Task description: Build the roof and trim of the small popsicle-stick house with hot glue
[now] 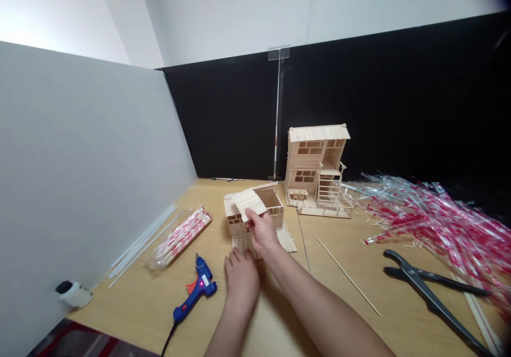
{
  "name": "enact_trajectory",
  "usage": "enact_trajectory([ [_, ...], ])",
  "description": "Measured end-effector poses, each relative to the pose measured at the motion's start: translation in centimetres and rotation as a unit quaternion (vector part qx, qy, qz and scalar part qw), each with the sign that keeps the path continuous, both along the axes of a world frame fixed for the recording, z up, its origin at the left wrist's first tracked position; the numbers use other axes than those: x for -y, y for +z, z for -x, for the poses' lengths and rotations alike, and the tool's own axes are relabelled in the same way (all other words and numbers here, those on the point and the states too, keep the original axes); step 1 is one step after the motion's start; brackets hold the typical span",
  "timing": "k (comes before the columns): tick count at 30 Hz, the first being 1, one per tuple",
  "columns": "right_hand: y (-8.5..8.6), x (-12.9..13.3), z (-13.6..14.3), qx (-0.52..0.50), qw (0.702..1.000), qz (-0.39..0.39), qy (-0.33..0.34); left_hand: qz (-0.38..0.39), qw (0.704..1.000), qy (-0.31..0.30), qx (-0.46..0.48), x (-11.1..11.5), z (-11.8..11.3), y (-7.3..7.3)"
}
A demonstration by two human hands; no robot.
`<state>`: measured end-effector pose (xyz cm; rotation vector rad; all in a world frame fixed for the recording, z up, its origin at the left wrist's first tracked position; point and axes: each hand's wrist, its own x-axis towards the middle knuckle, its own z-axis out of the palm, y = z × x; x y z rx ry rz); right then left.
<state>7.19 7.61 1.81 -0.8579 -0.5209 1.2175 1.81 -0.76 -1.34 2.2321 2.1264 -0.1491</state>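
A small panel of pale wooden sticks (248, 204) is pinched in my right hand (262, 230), thumb on its upper face. It is tilted over the top of a partly roofed stick house (275, 210) at the middle of the table. Part of the house behind the panel and my hand is hidden. My left hand (242, 274) rests at the front edge of the house's slatted deck (285, 238), its fingers spread and holding nothing. A finished-looking two-storey stick house (317, 160) stands behind, to the right.
A blue glue gun (195, 291) lies left of my hands, near packed sticks (183, 234), white glue sticks (139, 245) and a bottle (75, 295). On the right are a loose stick (348, 275), large pliers (425, 288) and crumpled red-and-clear wrappers (431, 218). Black panels (231, 117) stand behind.
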Motion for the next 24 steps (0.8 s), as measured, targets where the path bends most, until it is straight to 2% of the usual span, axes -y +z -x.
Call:
enact_trajectory([
  [3,-0.1,-0.1,0.0,0.015,1.000,0.000,0.007,0.005,1.000,-0.016,0.009,-0.1,0.7,0.4],
  [5,-0.4,-0.3,-0.5,0.036,0.999,0.002,0.005,0.019,0.999,-0.036,0.031,-0.6,2.2,1.5],
  [8,-0.6,-0.5,-2.0,0.078,0.997,0.002,0.004,0.032,0.996,-0.045,0.064,-1.9,5.0,5.2],
  [10,-0.5,-0.7,-3.2,0.102,0.995,-0.002,0.011,-0.016,0.996,-0.022,0.080,-3.5,6.3,8.5],
  [12,-0.3,-0.9,-4.2,0.117,0.993,-0.008,0.020,-0.104,0.988,-0.021,0.110,-5.8,6.2,11.6],
  [13,-0.2,-0.9,-4.6,0.121,0.992,-0.011,0.025,-0.141,0.981,-0.040,0.130,-7.3,5.6,12.8],
  [15,0.0,-1.0,-5.0,0.126,0.991,-0.013,0.035,-0.168,0.966,-0.099,0.169,-10.5,3.8,14.3],
  [17,0.1,-1.1,-5.3,0.126,0.991,-0.011,0.046,-0.165,0.962,-0.139,0.168,-13.7,1.6,14.7],
  [20,0.2,-1.2,-5.4,0.114,0.991,-0.002,0.066,-0.131,0.968,-0.155,0.148,-17.4,-0.8,14.1],
  [24,0.2,-1.0,-5.4,0.084,0.991,0.006,0.100,-0.097,0.974,-0.171,0.114,-19.2,-1.6,13.8],
])
